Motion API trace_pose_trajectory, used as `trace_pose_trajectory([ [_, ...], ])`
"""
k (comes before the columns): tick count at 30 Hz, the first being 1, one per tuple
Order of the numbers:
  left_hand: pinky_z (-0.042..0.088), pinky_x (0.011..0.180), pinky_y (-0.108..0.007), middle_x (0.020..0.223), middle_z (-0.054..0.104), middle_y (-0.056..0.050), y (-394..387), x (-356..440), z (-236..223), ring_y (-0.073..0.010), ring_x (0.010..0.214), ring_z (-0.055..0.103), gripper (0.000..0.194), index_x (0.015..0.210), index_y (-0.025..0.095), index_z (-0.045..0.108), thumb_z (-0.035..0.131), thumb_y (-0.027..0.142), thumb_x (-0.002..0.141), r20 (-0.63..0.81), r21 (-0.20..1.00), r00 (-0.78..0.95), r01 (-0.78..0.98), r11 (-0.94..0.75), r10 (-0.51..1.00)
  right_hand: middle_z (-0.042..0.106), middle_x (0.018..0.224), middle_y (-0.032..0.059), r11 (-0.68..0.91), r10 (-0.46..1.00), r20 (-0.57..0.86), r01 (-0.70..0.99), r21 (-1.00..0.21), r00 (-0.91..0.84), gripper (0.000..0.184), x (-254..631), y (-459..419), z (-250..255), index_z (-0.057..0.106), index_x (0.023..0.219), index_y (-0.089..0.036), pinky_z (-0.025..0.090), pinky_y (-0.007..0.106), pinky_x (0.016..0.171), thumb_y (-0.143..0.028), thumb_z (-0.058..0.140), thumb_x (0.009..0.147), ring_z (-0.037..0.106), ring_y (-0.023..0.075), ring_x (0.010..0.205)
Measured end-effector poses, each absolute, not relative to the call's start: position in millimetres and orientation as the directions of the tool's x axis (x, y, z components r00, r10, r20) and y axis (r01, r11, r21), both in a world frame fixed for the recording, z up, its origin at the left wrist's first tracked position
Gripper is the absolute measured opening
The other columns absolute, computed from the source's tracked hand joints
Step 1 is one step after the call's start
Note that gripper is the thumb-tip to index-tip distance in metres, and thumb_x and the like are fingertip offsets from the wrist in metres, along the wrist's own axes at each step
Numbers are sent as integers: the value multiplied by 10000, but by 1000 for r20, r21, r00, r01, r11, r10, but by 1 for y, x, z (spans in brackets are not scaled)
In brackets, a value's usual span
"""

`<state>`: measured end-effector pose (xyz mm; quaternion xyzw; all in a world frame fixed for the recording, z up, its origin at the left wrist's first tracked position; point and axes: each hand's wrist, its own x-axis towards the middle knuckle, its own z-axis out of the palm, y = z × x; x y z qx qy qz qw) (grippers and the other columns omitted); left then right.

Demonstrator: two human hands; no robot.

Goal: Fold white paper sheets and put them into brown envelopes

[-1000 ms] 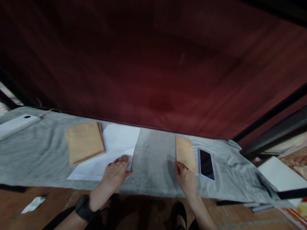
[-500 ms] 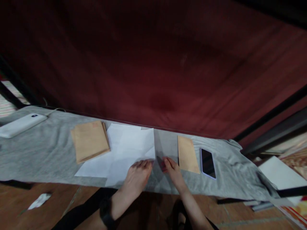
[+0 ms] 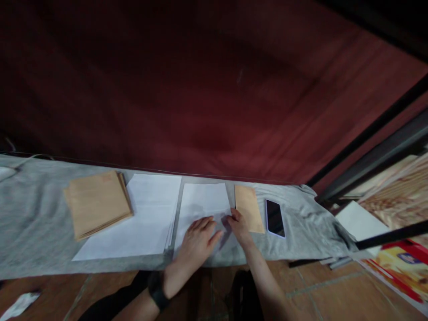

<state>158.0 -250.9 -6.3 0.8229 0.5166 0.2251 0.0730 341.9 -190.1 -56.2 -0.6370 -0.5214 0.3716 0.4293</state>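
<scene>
A single sheet of white paper [image 3: 203,198] lies in front of me on the grey cloth. My left hand [image 3: 198,237] rests flat on it, fingers stretched out and thumb apart. At the sheet's right edge my right hand [image 3: 237,225] has its thumb and fingers closed on the paper. Just beyond that hand lies a brown envelope [image 3: 250,207]. To the left is a stack of white paper [image 3: 150,227], partly covered by a pile of brown envelopes [image 3: 98,200].
Right of the lone envelope lies a phone [image 3: 275,218]. A grey cloth [image 3: 310,223] covers the long narrow surface, with a dark red curtain [image 3: 200,111] behind it. A white device [image 3: 6,172] with a cable shows at the left edge. Black bars [image 3: 394,234] stand at right.
My left hand has slid one white sheet rightward off the stack to the middle. My right hand has left the brown envelope and come onto the sheet's right edge. The view has shifted right.
</scene>
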Motion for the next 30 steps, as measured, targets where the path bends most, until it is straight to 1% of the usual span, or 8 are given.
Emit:
trace_pose_trajectory([
  [5,428,1104,-497,1477,536,-177,-222,129,-36,-325,1375,496,425,1335,154,594,553,313,943,204,237,194,941,-241,960,732,956,73,-80,961,57,467,-881,272,521,340,-190,-69,633,1278,-153,539,328,813,-190,494,776,672,209,857],
  [10,360,1153,-540,1558,434,-187,-213,123,-50,-329,1431,427,483,1400,161,545,538,286,934,158,261,174,942,-211,972,745,1042,74,-57,963,95,535,-843,252,449,328,-186,-76,652,1229,-170,556,297,808,-148,459,824,693,187,873],
  [14,397,1132,-526,1570,413,-197,-206,120,-50,-340,1427,433,479,1397,142,555,510,281,941,161,241,156,951,-192,975,744,1027,76,-41,972,109,612,-790,206,411,328,-189,-69,657,1227,-164,558,292,821,-124,453,872,700,182,859],
  [17,365,1162,-519,1556,433,-201,-202,121,-52,-336,1445,409,463,1381,114,573,456,282,965,203,189,178,958,-217,963,713,1107,115,8,973,178,746,-665,148,382,331,-200,-56,663,1237,-157,537,331,928,-121,481,903,688,217,1001],
  [19,324,1192,-515,1551,446,-190,-202,126,-56,-320,1459,390,467,1382,109,575,413,299,987,238,180,237,942,-283,942,665,1212,157,51,961,261,870,-491,91,385,331,-208,-47,638,1293,-151,512,401,996,-148,482,942,641,262,1128],
  [21,296,1210,-510,1557,448,-163,-203,134,-60,-302,1469,377,481,1401,125,563,383,320,1000,261,188,320,909,-373,911,602,1344,174,115,947,322,919,-378,14,391,327,-214,-41,614,1335,-154,476,454,1054,-175,451,981,563,286,1261],
  [26,249,1232,-491,1587,403,-151,-205,153,-71,-260,1495,329,563,1507,118,430,367,234,960,250,175,437,857,-484,864,534,1486,130,321,933,290,859,-399,-214,444,304,-219,-41,504,1459,-158,406,438,1149,-275,380,1049,478,236,1386],
  [30,242,1231,-484,1598,369,-176,-204,157,-78,-270,1509,297,613,1521,88,401,375,174,915,208,137,443,870,-474,872,545,1480,128,306,950,197,858,-412,-244,470,295,-216,-51,460,1496,-157,387,460,1160,-291,362,1056,501,240,1378],
])
